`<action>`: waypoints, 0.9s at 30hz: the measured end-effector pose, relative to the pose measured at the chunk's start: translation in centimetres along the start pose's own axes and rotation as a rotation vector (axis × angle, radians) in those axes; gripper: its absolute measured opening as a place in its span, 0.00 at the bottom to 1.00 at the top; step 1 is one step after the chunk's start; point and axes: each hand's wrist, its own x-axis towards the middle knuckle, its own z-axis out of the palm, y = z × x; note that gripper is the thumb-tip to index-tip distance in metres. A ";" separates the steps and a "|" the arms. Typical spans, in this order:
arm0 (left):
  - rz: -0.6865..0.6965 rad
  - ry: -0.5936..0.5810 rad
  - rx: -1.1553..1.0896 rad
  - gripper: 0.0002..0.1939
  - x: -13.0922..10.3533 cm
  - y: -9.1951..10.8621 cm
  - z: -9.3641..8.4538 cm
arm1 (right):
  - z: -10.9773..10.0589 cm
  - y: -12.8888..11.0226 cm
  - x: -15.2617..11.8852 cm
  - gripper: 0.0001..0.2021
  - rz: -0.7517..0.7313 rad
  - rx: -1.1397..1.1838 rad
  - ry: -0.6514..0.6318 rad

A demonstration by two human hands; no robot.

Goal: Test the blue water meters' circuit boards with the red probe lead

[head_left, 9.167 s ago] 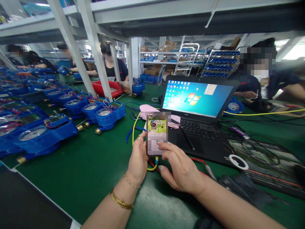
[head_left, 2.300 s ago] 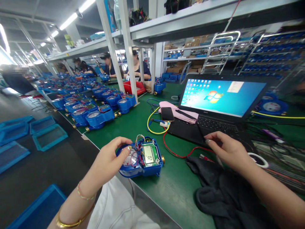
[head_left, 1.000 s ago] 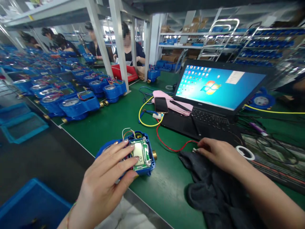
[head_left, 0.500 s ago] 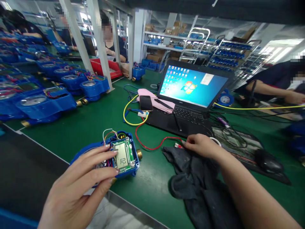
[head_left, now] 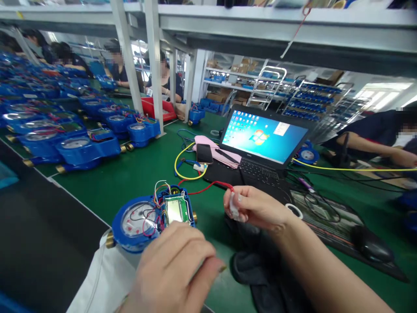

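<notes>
A blue meter (head_left: 132, 248) with a round dial and brass ends lies near the table edge; its lid box holds a green circuit board (head_left: 186, 208) with a small display, loose wires beside it. My left hand (head_left: 179, 265) is in front of the meter's lower right, fingers curled and slightly blurred; whether it holds anything is hidden. Above a dark cloth (head_left: 250, 261), my right hand (head_left: 247, 206) pinches a whitish connector (head_left: 233, 205) on the end of a red cable (head_left: 215, 182).
A laptop (head_left: 260, 135), phone (head_left: 204, 153), pink papers (head_left: 228, 159) and yellow cable (head_left: 176, 163) lie behind. At right are a mouse (head_left: 374, 244) and a working person (head_left: 368, 134). Many blue meters (head_left: 87, 150) fill the left; metal posts (head_left: 154, 65) rise there.
My left hand has come off the circuit board, moving right and down. My right hand has lifted the red cable's end off the cloth and moved left. The view has shifted, showing the shelf above.
</notes>
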 end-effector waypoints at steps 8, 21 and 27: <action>-0.452 -0.165 -0.188 0.08 0.8 0.9 2.3 | 2.7 -1.4 0.1 0.17 -0.110 -0.154 -0.097; -0.498 -0.073 -0.421 0.17 0.1 1.3 2.3 | 3.8 -1.2 -1.6 0.14 -0.143 -0.094 -0.273; -0.250 -0.105 -0.349 0.12 -0.3 1.3 0.8 | 3.5 -0.2 -0.3 0.17 -0.145 -0.078 -0.110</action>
